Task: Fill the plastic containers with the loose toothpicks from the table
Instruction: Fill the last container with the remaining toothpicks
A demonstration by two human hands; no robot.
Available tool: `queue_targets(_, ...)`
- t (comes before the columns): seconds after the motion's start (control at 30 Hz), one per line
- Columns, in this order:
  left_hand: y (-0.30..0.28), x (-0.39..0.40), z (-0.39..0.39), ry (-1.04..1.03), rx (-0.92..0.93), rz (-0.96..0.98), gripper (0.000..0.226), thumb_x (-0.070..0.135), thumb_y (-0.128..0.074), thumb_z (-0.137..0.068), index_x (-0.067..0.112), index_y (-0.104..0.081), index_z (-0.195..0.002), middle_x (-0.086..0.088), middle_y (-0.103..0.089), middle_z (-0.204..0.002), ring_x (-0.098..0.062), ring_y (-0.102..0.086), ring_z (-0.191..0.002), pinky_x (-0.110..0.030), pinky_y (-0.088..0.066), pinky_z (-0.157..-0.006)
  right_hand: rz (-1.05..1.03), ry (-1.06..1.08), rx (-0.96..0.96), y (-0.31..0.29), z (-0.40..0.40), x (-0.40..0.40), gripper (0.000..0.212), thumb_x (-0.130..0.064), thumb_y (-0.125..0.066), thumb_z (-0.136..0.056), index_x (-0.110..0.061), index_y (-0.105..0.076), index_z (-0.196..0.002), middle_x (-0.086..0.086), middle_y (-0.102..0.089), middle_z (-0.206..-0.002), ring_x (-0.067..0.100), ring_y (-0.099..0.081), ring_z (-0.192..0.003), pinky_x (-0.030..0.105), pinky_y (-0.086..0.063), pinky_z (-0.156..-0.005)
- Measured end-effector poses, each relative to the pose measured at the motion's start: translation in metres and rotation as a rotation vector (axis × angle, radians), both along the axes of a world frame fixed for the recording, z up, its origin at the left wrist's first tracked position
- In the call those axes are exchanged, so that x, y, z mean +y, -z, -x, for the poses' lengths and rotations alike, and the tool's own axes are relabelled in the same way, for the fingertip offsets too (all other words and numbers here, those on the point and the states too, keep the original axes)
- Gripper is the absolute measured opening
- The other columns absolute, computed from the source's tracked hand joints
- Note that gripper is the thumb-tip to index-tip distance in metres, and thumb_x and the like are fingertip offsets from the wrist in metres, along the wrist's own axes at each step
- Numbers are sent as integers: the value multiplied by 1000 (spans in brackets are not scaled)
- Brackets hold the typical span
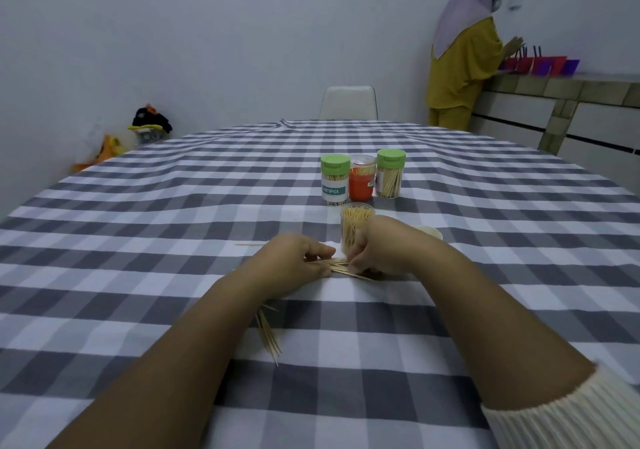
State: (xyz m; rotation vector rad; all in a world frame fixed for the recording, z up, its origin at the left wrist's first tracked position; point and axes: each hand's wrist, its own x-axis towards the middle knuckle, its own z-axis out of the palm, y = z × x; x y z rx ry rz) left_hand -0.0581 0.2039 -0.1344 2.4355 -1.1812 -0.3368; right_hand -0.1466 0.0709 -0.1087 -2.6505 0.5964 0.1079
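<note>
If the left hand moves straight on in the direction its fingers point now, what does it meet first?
Most likely the right hand. The left hand points rightward across the toothpick bundle that both hands grip, and their fingertips nearly touch; depth is unclear.

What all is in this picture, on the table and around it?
Lidded toothpick jars: two, clear with green lids, far centre of table, either side of the orange jar.
Orange jar: one, clear top, orange label, between the green-lidded jars.
Open jar: one, clear, full of toothpicks, just behind the right hand.
Lid: one, cream, right of the open jar, partly hidden.
Loose toothpicks: several, pale wood, under the left forearm; more between the hands.
Tablecloth: one, grey and white check.
Chair: one, white, far end.
Another person: one, yellow clothes, at the counter.
Left hand: on the toothpicks.
Right hand: gathering toothpicks; exact grip unclear.
</note>
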Motion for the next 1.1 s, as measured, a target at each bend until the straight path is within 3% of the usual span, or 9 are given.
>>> queue_targets(0.17, -5, -9, 5, 24, -220, -186, 39, 28, -46, -100, 28, -49, -139, 0, -55, -136, -19, -53, -120, -25, -41, -102, -123, 227, 27, -8, 8, -21, 33, -26, -76, -78, -9, -66, -105, 7, -66, -97, 19, -60, -86, 29, -50, -73)
queue_targets(0.23, -4, -12, 4, 53, -326, -278, 40, 28, -40, -102, 29, -45, -142, -2, -57, -131, -21, -55, -116, -29, -45, -100, -146, 271, 2, -7, 9, -23, 45, -27, -77, -77, -8, -59, -114, 7, -63, -107, 18, -57, -85, 28, -47, -70)
queue_targets(0.33, 0, -16, 2, 86, -480, -395, 41, 23, -44, -101, 28, -43, -141, -4, -61, -118, -21, -60, -104, -31, -51, -94, -238, 253, -121, -2, 6, -22, 79, -24, -78, -77, -16, -33, -142, 4, -49, -134, 18, -51, -105, 29, -46, -81)
queue_targets(0.43, 4, -19, 0, 88, -549, -423, 40, 22, -51, -98, 27, -48, -138, -4, -61, -107, -20, -61, -94, -31, -54, -89, -374, 208, -244, 4, 1, -17, 100, -23, -79, -76, -24, -13, -151, 1, -37, -148, 22, -44, -129, 35, -43, -101)
queue_targets(0.67, 2, -14, -12, 67, -563, -423, 40, 22, -51, -97, 22, -49, -137, -5, -61, -111, -21, -60, -98, -30, -51, -90, -393, 189, -363, 13, -4, -17, 78, -18, -71, -84, -24, -26, -148, 1, -40, -147, 22, -43, -131, 35, -46, -100)
queue_targets(0.77, -3, -4, -16, -47, -371, -244, 35, 33, -44, -100, 23, -56, -132, -3, -62, -106, -18, -59, -93, -25, -47, -79, -394, 180, -368, 15, -4, -18, 75, -18, -71, -84, -24, -29, -146, 0, -42, -145, 21, -44, -130, 34, -46, -99)
queue_targets(0.83, -5, 5, -19, -123, -222, -64, 33, 34, -45, -100, 27, -60, -128, -1, -66, -106, -19, -61, -92, -29, -50, -81, -400, 163, -362, 16, -4, -18, 76, -19, -72, -83, -26, -31, -145, -1, -43, -144, 20, -46, -127, 32, -47, -97)
queue_targets(0.93, -3, 17, -26, -217, -17, 357, 26, 26, -58, -94, 23, -67, -119, 1, -72, -98, -18, -64, -90, -32, -53, -84, -429, 129, -341, 16, -4, -14, 76, -19, -73, -81, -29, -32, -144, 0, -45, -142, 20, -49, -123, 33, -51, -94)
queue_targets(1.1, -6, 20, -34, -310, 525, 932, 25, 7, -67, -85, 12, -70, -109, -1, -73, -90, -21, -70, -89, -38, -55, -89, -453, 16, -318, 18, -9, 6, 75, -17, -72, -82, -30, -31, -145, 2, -50, -136, 14, -55, -108, 20, -50, -77)
